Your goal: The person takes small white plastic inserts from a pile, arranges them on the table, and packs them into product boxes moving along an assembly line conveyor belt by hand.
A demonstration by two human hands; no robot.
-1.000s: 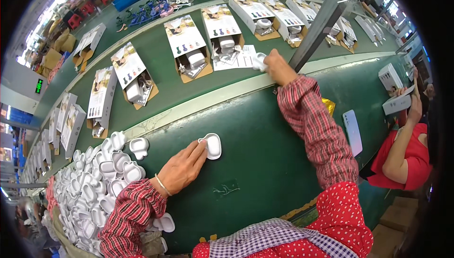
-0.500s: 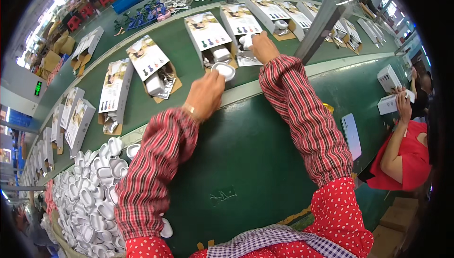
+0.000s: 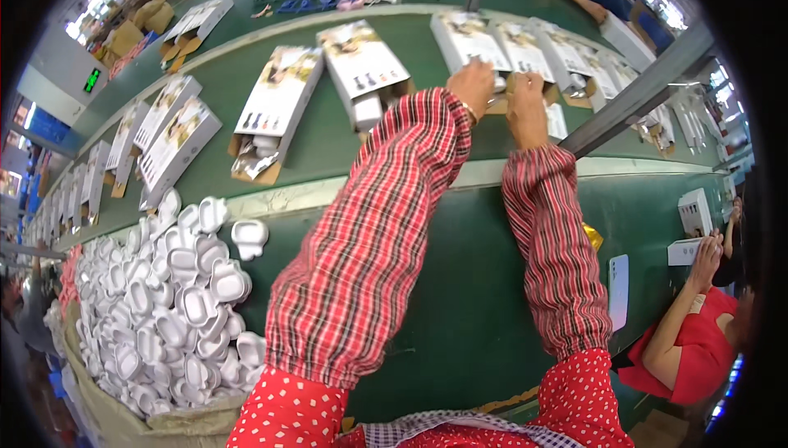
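Both of my hands reach over the front rail to the open end of the white printed boxes (image 3: 519,47). My left hand (image 3: 472,87) is bent, its fingers curled at the lower end of one box (image 3: 461,31). A small white plastic part (image 3: 499,84) shows between my hands; whether my left fingers hold it is hidden. Close on its right, my right hand (image 3: 527,115) is closed with its fingertips at a brown cardboard flap; what they grip is not visible. A nearby box (image 3: 361,54) has a white piece (image 3: 367,111) protruding from its open end.
Loose white plastic parts (image 3: 180,308) are heaped at my left, one part (image 3: 249,238) lying apart. A slanted metal post (image 3: 640,91) stands right of my right hand. On the green table lie a phone (image 3: 618,292) and a yellow packet (image 3: 593,237). Co-workers handle boxes at right and far side.
My left hand has moved right and forward to the boxes; the white oval part it held no longer shows clearly. My right hand has shifted right. The view has turned; the boxes appear farther right.
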